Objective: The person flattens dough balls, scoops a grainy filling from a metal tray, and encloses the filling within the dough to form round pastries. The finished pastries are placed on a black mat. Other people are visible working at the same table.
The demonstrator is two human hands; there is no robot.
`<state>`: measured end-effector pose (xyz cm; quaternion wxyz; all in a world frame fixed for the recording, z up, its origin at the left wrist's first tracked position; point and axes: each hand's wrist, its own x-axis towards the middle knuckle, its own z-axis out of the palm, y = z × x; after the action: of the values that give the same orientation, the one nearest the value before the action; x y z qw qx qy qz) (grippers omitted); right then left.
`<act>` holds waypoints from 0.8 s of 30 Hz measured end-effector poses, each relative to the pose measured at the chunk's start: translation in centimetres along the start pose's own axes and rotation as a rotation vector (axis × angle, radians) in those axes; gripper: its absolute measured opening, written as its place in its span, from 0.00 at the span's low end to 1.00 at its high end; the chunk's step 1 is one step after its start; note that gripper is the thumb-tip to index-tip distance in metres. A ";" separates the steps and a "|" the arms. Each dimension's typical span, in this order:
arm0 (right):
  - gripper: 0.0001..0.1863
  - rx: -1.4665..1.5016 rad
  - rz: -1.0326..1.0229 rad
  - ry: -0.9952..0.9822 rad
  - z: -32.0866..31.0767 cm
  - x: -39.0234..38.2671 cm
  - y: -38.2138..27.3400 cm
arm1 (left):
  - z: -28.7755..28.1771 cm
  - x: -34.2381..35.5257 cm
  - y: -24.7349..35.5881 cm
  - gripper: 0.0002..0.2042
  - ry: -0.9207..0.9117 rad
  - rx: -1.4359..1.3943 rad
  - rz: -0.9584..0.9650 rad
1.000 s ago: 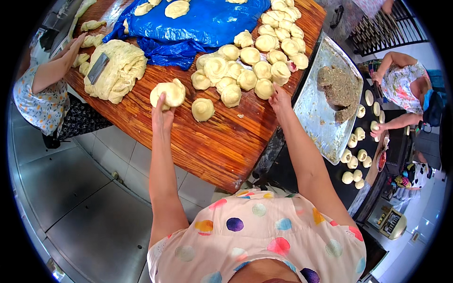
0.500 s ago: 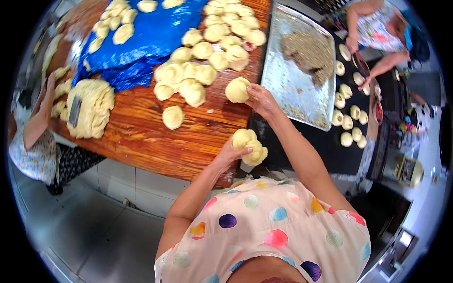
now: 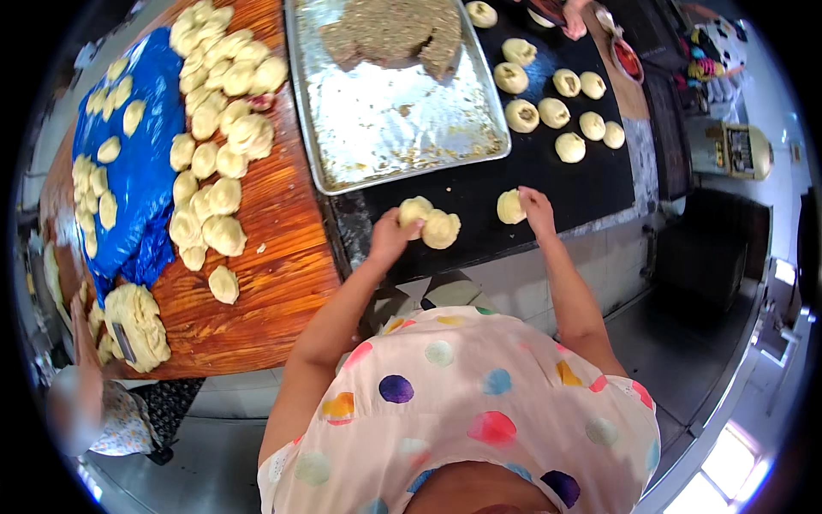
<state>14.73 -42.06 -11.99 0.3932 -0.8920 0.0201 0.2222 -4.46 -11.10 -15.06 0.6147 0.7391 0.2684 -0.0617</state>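
Observation:
My left hand (image 3: 391,237) is closed around a clump of pale yellow dough pieces (image 3: 440,229), held over the near part of the black work surface (image 3: 411,261). To the right, my right hand (image 3: 536,210) grips a single round dough piece (image 3: 511,206) by its right side, over or on that same surface. Whether this piece touches the black top I cannot tell. Several filled dough balls (image 3: 554,113) with partly gathered tops sit farther back on the right.
A metal tray (image 3: 411,167) with a brown-green filling (image 3: 390,34) lies ahead. On the wooden table (image 3: 282,300) are dough rounds (image 3: 224,236), a blue plastic sheet (image 3: 128,188) and a large dough mass (image 3: 141,321) with a scraper (image 3: 124,341). Another person's hand (image 3: 574,21) works at the far right.
My view and body have turned right. Both hands, still holding dough, have moved from beside the wooden table to over the black surface, and they are farther apart.

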 end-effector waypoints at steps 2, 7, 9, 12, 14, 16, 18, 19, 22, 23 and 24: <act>0.20 -0.165 -0.056 0.168 0.7 1.9 1.2 | -1.4 0.0 0.2 0.20 -0.005 0.055 -0.133; 0.30 -0.465 0.043 0.540 4.8 4.4 -1.9 | -1.2 -1.1 2.9 0.21 0.218 0.224 -0.018; 0.34 -0.598 -0.054 0.585 7.2 2.6 -2.7 | -1.3 -1.6 4.0 0.20 0.282 0.290 0.013; 0.37 -0.690 -0.111 0.468 7.0 1.3 -3.7 | -1.9 -2.1 4.7 0.18 0.344 0.241 0.019; 0.37 -0.734 -0.167 0.420 6.9 1.5 -3.7 | -1.9 -2.3 5.2 0.18 0.372 0.231 0.035; 0.37 -0.762 -0.202 0.401 6.6 2.0 -3.8 | -1.2 -2.4 6.2 0.16 0.357 0.121 -0.016; 0.37 -0.765 -0.219 0.369 6.5 2.2 -3.8 | 0.0 -2.1 7.3 0.15 0.324 -0.044 -0.062; 0.37 -0.767 -0.226 0.358 6.4 2.4 -3.8 | 0.3 -2.0 7.8 0.14 0.268 -0.031 -0.030; 0.37 -0.748 -0.221 0.347 6.4 3.0 -3.0 | 0.7 -2.8 9.8 0.14 0.166 -0.025 0.029; 0.37 -0.726 -0.203 0.353 6.6 3.5 -2.3 | 0.4 -2.8 10.2 0.14 0.145 -0.031 0.028; 0.37 -0.651 -0.216 0.371 7.0 3.6 -2.3 | 0.1 -3.3 10.0 0.13 0.127 -0.036 0.008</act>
<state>15.84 -35.02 -16.02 0.1002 -0.9921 -0.0745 0.0092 -2.44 -13.29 -4.93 0.6101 0.7313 0.3047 -0.0074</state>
